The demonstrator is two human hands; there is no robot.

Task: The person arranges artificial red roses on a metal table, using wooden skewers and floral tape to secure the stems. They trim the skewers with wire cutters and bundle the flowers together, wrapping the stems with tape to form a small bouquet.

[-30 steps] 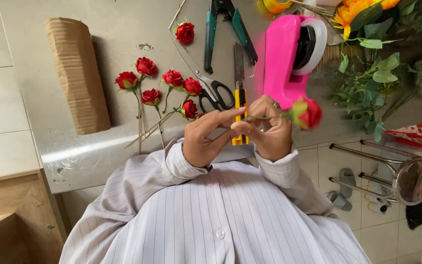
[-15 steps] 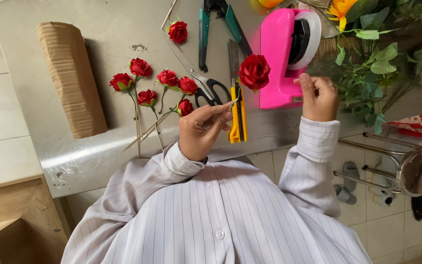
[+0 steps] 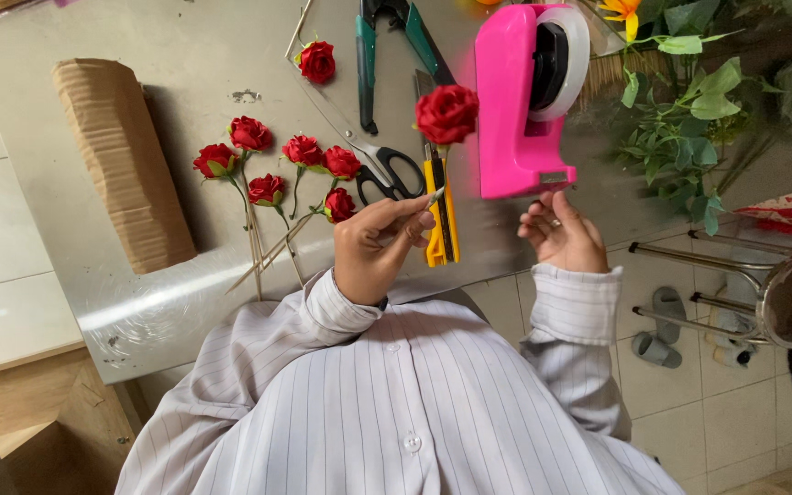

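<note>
The left hand (image 3: 379,240) is raised over the near edge of the bench (image 3: 185,284), its grip closed on the thin stem of a single red rose (image 3: 446,114). The fingertips pinch the lower end of the stem, and the bloom stands above the hand, in front of the pink tape dispenser (image 3: 520,110). The right hand (image 3: 561,234) sits just below the dispenser's near end with its fingers loosely curled and parted; its grip is open and holds nothing, the fingertips close to the cutting edge, though contact cannot be judged.

Between the two hands a yellow utility knife (image 3: 439,215) lies on the bench, beside black-handled scissors (image 3: 387,174). Further back lie pliers with teal handles (image 3: 391,41). To the left of the scissors a bunch of small red roses (image 3: 277,170) lies with the stems pointing toward the person, and one loose rose head (image 3: 316,61) rests apart near the far side. A roll of brown corrugated paper (image 3: 121,160) lies at the left end of the bench. Green leafy stems (image 3: 689,119) and an orange flower (image 3: 622,11) crowd the right. The person wears a pale striped shirt (image 3: 396,403).
</note>
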